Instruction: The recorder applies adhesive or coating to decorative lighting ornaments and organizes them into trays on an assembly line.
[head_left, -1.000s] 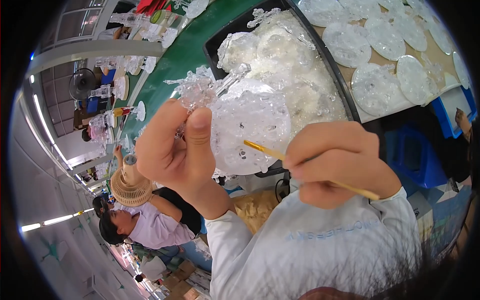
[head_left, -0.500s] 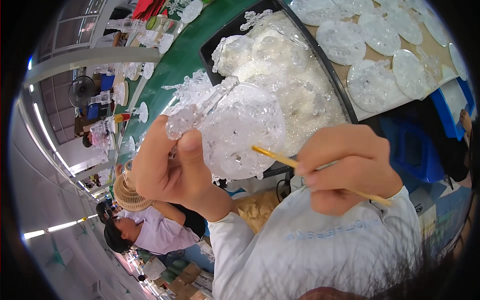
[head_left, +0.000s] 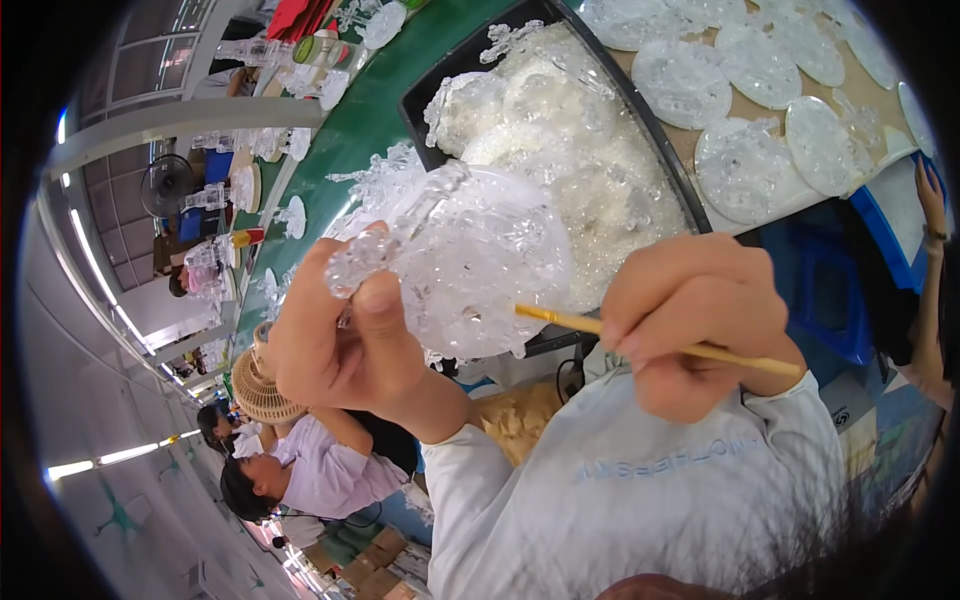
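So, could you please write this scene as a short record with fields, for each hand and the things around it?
Left hand: pinches a clear plastic piece
Right hand: grip around a thin yellow stick, tip pointing left
Nearby disc: round, clear; whether joined to the piece, cannot tell
Black tray: heaped with whitish, glittering material
Upper right: several round clear plates
Table: green
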